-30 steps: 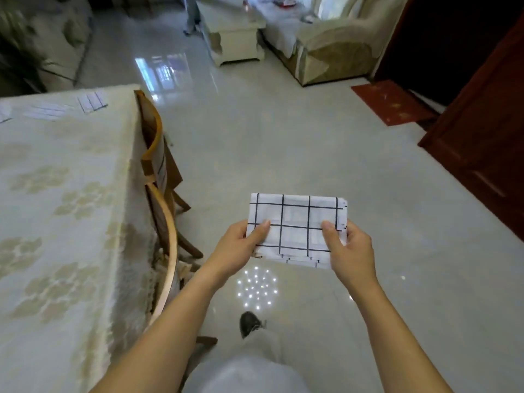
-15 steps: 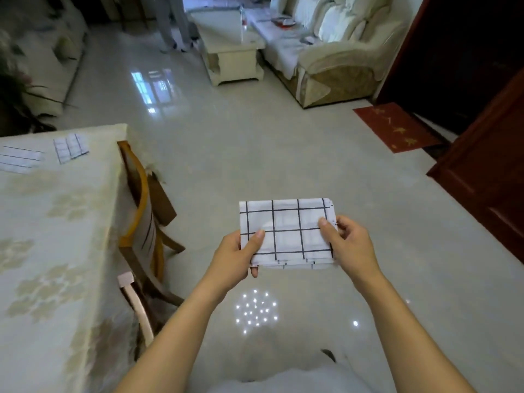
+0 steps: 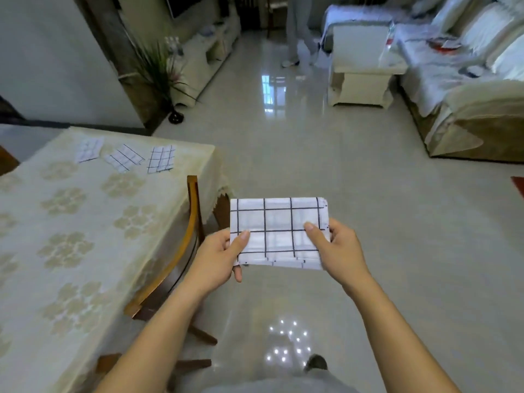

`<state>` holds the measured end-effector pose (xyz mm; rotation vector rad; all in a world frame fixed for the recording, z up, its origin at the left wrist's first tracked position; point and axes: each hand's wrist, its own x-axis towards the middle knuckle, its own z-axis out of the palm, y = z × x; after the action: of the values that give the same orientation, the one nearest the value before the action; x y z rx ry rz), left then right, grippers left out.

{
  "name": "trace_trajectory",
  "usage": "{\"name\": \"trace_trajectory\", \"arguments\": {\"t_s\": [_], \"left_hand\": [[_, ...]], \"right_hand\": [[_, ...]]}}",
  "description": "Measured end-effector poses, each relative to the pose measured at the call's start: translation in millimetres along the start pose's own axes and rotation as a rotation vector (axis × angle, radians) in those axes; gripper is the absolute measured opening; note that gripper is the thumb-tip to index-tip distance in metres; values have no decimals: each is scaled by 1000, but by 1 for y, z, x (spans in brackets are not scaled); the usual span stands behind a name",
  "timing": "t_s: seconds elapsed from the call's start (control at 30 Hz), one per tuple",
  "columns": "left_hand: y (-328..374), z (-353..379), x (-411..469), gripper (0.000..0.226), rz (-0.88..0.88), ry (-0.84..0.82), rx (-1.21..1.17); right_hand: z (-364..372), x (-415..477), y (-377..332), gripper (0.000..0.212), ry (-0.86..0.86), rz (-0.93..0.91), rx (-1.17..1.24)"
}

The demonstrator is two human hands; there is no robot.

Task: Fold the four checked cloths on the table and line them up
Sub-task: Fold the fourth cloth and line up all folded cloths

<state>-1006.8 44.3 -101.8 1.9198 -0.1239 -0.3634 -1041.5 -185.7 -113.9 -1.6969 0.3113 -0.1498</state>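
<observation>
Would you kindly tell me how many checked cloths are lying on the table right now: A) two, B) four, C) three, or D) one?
C: the left cloth, middle cloth and right cloth lie at the far end of the table; the fourth cloth is off it, held by the left hand and right hand.

Checked cloths (image 3: 279, 222) (image 3: 88, 149) (image 3: 124, 158) (image 3: 161, 159) x4, hands (image 3: 215, 256) (image 3: 340, 251) x2, table (image 3: 85, 222) x1, chair (image 3: 187, 239) x1.

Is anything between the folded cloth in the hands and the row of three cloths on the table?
Only the wooden chair at the edge of the table stands between the held cloth and the three cloths. The left hand and right hand hold it in the air, so it can probably pass over the chair back.
</observation>
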Motion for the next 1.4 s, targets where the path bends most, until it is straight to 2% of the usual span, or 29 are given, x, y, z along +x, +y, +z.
{"name": "trace_trajectory", "arguments": {"t_s": [0.17, 0.37, 0.43, 0.53, 0.67, 0.77, 0.87, 1.07, 1.2, 1.3, 1.4], "left_hand": [[20, -3, 49, 28, -55, 181, -130], [7, -8, 127, 27, -97, 256, -210], [7, -14, 173, 28, -106, 278, -230], [10, -25, 255, 42, -81, 242, -282], [41, -48, 366, 37, -26, 178, -323], [69, -80, 440, 34, 34, 201, -254], [83, -104, 479, 27, -6, 219, -281], [54, -124, 533, 35, -175, 242, -351], [50, -157, 599, 37, -194, 246, -367], [56, -179, 657, 39, -219, 354, -344], [70, -191, 698, 25, -272, 478, -355]], "right_hand": [[7, 88, -14, 11, -149, -32, -3], [28, 186, -5, 8, -232, -14, -18], [33, 228, -9, 8, -229, -17, -32], [37, 298, -27, 11, -210, -38, -98], [38, 398, -65, 15, -140, -55, -99], [59, 467, -83, 10, -86, -87, -88], [85, 509, -80, 12, -82, -89, -69], [127, 597, -60, 10, -209, -57, -69], [165, 687, -58, 13, -345, -118, -88], [199, 765, -66, 14, -430, -165, -110], [224, 829, -79, 14, -514, -205, -144]]}}
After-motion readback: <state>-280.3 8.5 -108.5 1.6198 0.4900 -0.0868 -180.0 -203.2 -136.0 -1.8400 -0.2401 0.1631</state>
